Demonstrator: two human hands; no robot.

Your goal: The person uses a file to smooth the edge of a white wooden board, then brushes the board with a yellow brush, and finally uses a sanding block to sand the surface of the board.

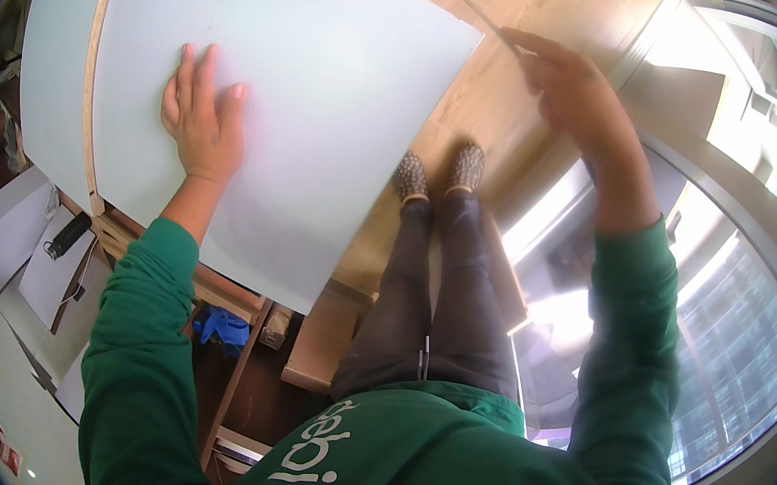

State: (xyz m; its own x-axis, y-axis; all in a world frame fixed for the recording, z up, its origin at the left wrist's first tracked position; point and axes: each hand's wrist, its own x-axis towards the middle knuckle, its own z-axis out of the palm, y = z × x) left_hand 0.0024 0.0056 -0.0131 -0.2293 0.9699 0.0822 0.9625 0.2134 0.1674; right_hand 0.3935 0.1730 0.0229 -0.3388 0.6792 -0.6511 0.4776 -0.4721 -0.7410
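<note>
My left hand (205,118) lies on a large white board (322,70), palm down with its fingers apart, holding nothing. Beyond the board's right edge, my right hand (563,85) is raised with its fingers closed on a thin flat strip (490,24). The strip shows nearly edge-on, apart from the board's corner, and its exact kind is hard to make out. Left of the large board, a narrower white panel (58,76) runs alongside it, divided from it by a wood-coloured edge strip (91,80).
Below the board stand wooden shelves with a blue cloth or glove (221,327) and a cardboard box (324,336). A black cylinder (69,235) lies on a white surface at left. Windows (737,324) line the right side. My feet (466,167) stand on the wooden floor.
</note>
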